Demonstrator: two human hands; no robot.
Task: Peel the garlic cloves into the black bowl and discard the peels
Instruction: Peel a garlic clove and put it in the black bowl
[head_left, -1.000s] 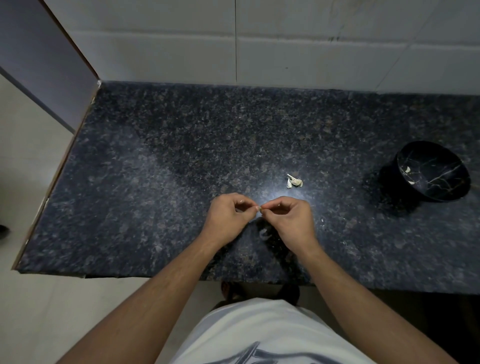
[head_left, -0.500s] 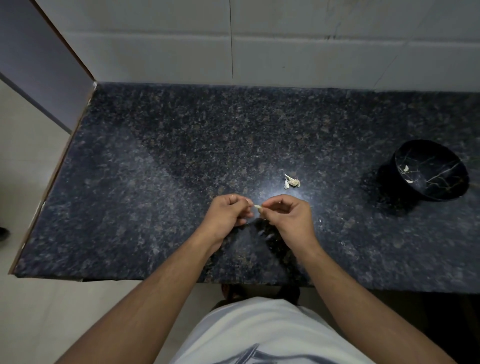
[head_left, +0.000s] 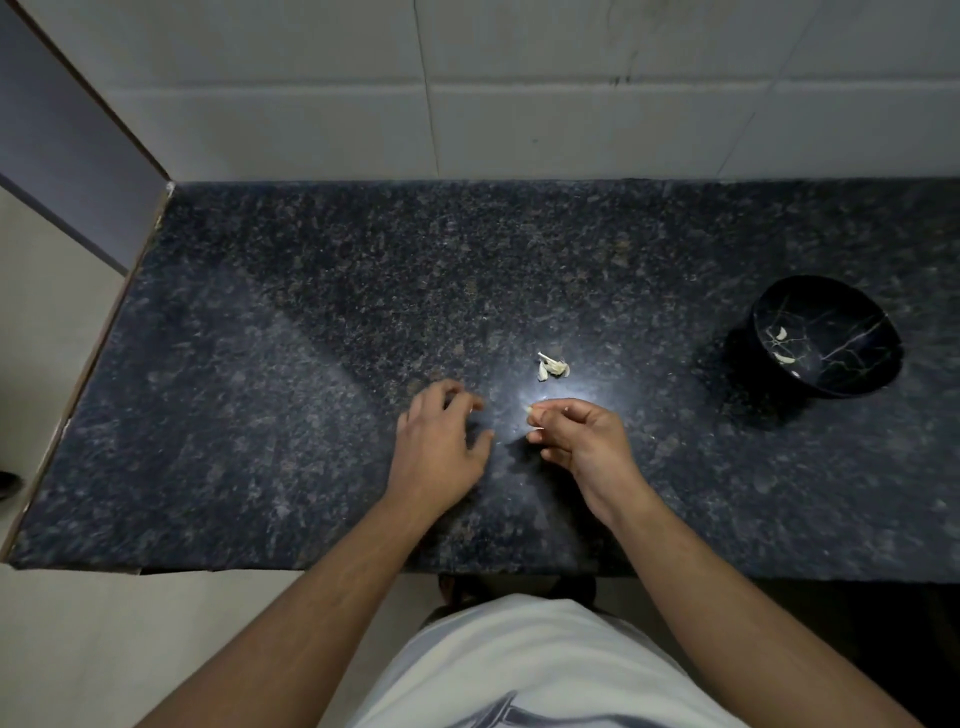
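Dark speckled granite counter (head_left: 260, 415) now shows between the hands: the left hand (head_left: 441, 447) has let go, fingers loosely spread and holding nothing, while the right hand (head_left: 582, 441) alone pinches the garlic clove (head_left: 531, 410). That suggests it is peeled and ready for the black bowl (head_left: 831, 338) at far right, with peels (head_left: 551, 367) on the counter awaiting discard.

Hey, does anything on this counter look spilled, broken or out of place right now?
Nothing looks spilled or broken. A small heap of garlic bits lies loose on the dark counter, apart from the black bowl, which stands upright holding pale garlic cloves.

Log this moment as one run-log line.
right hand: pinching garlic clove | left hand: open, empty | black bowl: peeled cloves inside
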